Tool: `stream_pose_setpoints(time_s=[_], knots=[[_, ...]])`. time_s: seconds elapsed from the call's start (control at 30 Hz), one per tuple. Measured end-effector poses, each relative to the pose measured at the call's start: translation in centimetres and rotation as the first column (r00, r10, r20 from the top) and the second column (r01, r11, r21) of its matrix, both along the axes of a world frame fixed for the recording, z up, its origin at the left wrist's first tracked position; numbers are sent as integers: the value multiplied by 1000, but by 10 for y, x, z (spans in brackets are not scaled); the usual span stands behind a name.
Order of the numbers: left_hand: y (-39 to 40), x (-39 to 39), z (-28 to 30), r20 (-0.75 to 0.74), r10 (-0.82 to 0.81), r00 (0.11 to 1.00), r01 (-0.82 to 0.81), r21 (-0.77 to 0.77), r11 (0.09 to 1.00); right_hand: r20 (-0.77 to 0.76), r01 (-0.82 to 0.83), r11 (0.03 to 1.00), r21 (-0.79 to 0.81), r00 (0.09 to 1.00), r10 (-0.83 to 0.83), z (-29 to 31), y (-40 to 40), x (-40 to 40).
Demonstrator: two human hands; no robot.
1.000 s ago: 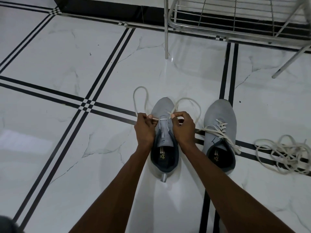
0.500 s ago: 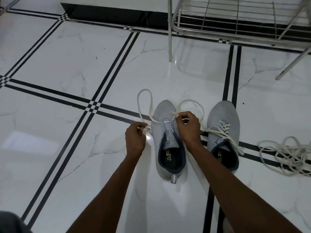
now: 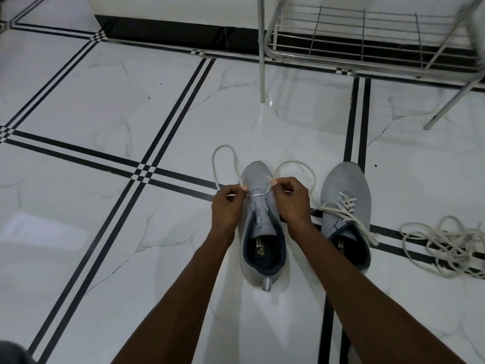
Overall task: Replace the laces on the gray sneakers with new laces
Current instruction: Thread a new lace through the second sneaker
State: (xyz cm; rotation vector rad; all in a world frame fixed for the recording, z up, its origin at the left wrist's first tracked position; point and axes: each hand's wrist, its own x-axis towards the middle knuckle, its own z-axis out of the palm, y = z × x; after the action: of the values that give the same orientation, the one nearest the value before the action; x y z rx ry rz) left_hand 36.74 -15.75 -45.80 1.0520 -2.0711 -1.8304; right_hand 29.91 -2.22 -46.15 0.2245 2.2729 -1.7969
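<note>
Nearest the camera, on the white marble floor point(image 3: 78, 101), the left-hand gray sneaker point(image 3: 262, 232) is set heel toward the person, presumably so that its eyelets can be reached from above with both hands. Its white lace point(image 3: 223, 158) is seen to cross only the lowest eyelets as a single bar, so the threading is judged to be at its start. One strand is pinched between thumb and curled fingers of the left hand point(image 3: 227, 206), just beside the shoe's left flank, and the other strand is pinched in the same way by the right hand point(image 3: 291, 198), which rests against the shoe's right side; the two ends appear to be held apart so that they can be evened. Beyond the knuckles, the slack is left lying in two loops on the floor around the toe. To the right, the second gray sneaker point(image 3: 346, 185) is stood parallel, already carrying a crisscrossed lace point(image 3: 346, 208) whose ends are untied. Farther right, a loose pile of laces point(image 3: 446, 245) is heaped on the tiles; whether these are old or new cannot be told. Farthest off, a metal wire rack point(image 3: 367, 38) is stood against the dark skirting.
</note>
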Motion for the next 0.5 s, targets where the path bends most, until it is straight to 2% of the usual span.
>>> stream_pose_setpoints(time_s=[0.1, 0.23, 0.37, 0.5], knots=[[-1, -7, 0, 24, -6, 1000, 5, 56, 998, 55, 13, 1000, -1, 998, -13, -3, 2, -2], [-4, -4, -1, 7, 2, 1000, -3, 33, 999, 51, -18, 1000, 15, 999, 17, -1, 3, -4], [-4, 3, -4, 13, -35, 999, 36, -98, 995, 24, -49, 998, 38, 999, 49, 2, -1, -7], [-1, 6, -10, 16, -31, 999, 34, -211, 977, 60, -22, 999, 42, 998, 20, -2, -2, -5]])
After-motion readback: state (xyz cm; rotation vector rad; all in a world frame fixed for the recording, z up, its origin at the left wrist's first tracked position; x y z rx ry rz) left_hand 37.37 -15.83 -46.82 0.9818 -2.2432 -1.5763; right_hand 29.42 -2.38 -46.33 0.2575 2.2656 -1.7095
